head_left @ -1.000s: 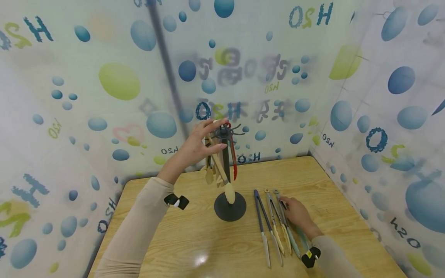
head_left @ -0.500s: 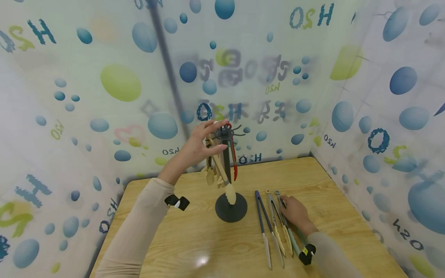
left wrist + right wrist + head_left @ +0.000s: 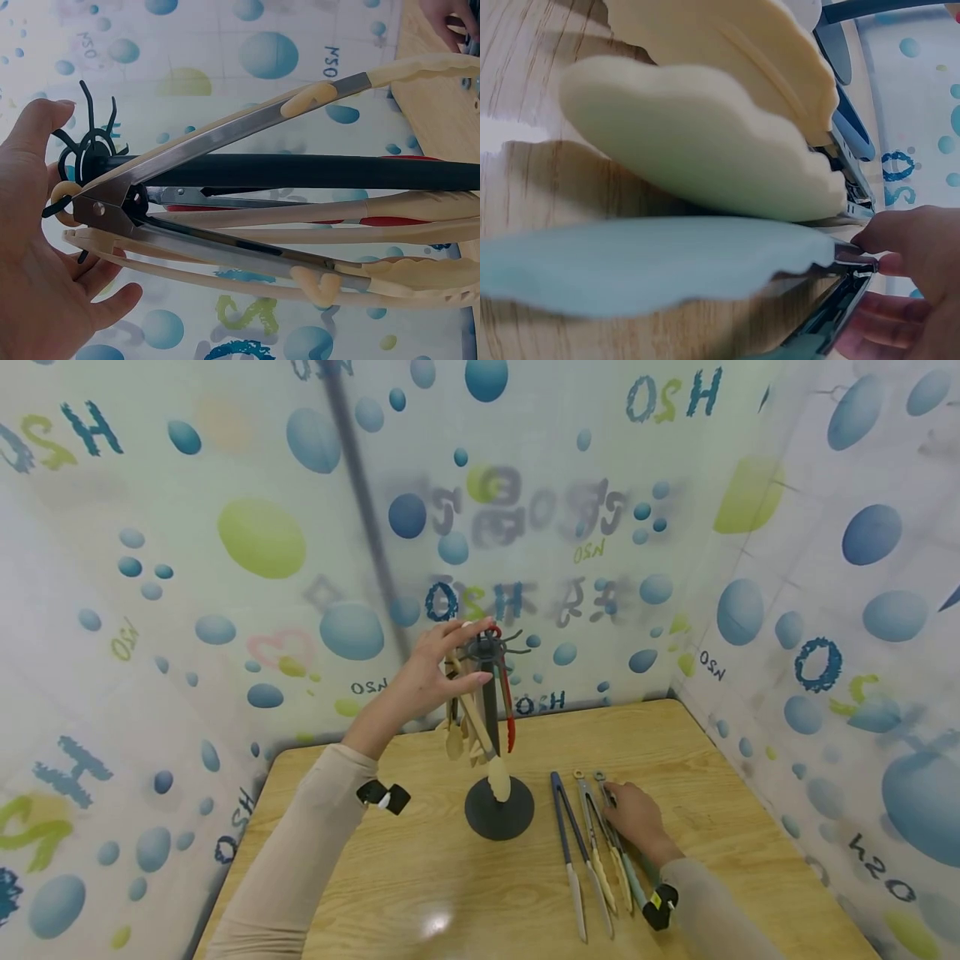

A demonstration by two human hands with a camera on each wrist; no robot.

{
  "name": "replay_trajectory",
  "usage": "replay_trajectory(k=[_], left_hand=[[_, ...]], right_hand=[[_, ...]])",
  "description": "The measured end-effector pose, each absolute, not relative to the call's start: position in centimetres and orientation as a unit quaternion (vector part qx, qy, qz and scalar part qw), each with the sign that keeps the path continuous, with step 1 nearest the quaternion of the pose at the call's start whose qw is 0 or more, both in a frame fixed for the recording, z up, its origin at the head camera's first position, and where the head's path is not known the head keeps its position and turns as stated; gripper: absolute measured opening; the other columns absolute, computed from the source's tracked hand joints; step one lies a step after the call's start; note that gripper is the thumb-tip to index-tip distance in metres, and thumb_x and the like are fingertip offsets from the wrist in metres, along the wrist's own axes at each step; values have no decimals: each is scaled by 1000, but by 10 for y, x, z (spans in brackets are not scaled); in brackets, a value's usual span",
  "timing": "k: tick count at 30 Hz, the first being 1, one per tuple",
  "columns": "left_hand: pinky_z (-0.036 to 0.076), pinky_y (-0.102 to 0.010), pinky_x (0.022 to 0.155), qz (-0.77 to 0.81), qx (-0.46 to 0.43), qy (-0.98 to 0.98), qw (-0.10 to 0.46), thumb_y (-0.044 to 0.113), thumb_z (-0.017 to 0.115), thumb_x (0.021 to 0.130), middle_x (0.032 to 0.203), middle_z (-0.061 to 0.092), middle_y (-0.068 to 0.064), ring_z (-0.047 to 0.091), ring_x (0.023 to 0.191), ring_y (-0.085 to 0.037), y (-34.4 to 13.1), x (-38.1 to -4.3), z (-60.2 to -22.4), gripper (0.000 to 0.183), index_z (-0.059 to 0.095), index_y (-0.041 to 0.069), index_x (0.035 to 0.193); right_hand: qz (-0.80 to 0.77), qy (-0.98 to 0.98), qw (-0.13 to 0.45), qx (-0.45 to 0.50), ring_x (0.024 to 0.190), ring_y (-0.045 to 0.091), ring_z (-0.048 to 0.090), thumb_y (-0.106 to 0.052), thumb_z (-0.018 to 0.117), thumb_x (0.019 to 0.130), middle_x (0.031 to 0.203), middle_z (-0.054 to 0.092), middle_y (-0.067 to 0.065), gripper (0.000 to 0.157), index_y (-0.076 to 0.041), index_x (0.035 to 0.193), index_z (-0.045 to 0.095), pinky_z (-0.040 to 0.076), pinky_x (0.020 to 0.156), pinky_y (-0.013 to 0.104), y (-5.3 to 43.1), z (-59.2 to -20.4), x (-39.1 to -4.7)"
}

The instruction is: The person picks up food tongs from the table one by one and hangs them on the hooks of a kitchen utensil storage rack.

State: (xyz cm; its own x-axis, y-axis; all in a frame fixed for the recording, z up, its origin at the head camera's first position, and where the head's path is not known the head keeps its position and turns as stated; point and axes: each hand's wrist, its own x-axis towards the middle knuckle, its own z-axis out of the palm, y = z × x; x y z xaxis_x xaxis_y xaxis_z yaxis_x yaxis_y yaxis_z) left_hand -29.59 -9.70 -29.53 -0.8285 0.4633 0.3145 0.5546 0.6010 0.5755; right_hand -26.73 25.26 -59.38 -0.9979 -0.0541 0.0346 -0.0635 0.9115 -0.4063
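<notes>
A dark utensil rack point(image 3: 491, 718) stands on a round base in the head view. My left hand point(image 3: 431, 672) is at its hooked top, fingers curved around the hooks; in the left wrist view, part of those fingers is hidden behind them. Steel tongs with cream heads point(image 3: 217, 139) hang open right in front of that hand, with more cream tongs behind. Low on the right, my right hand point(image 3: 633, 817) pinches the metal arm of tongs with pale green heads point(image 3: 652, 262). These tongs lie spread on the table, their middle partly covered by the hand.
Left of the right hand lie cream-headed tongs point(image 3: 595, 827) and blue-handled tongs point(image 3: 562, 827), side by side. Red tongs point(image 3: 508, 710) hang on the rack's right. The wooden table point(image 3: 390, 877) meets patterned curtains point(image 3: 210, 610) at the back and sides.
The head view has shifted very slightly. My right wrist has turned a little over the green-headed tongs. My left hand stays at the rack's top.
</notes>
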Motion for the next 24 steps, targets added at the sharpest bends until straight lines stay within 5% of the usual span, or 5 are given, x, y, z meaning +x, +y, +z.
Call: replay_trajectory(k=[5,15,24], left_hand=[[26,-71,112,-343,-286,-892,68,39,70,92,166,17,-9,11,153,-39,-96,-296,-295,72,32,46,152],[26,-70,112,-341,-291,-891,70,37,70,92,165,18,-11,12,153,-39,-96,-298,-296,71,32,44,153],[25,-70,112,-341,-289,-892,69,38,70,92,165,18,-10,12,153,-38,-97,-298,-296,72,32,44,153]], right_hand=[[220,-975,30,26,47,10,28,-12,65,87,114,65,29,48,-3,134,61,23,42,24,255,-592,-268],[248,-962,109,33,46,10,30,-11,62,87,79,59,14,48,-5,135,61,24,40,22,257,-574,-272],[267,-943,192,51,47,11,36,-11,65,88,96,68,20,48,-6,135,61,25,41,23,257,-551,-289]])
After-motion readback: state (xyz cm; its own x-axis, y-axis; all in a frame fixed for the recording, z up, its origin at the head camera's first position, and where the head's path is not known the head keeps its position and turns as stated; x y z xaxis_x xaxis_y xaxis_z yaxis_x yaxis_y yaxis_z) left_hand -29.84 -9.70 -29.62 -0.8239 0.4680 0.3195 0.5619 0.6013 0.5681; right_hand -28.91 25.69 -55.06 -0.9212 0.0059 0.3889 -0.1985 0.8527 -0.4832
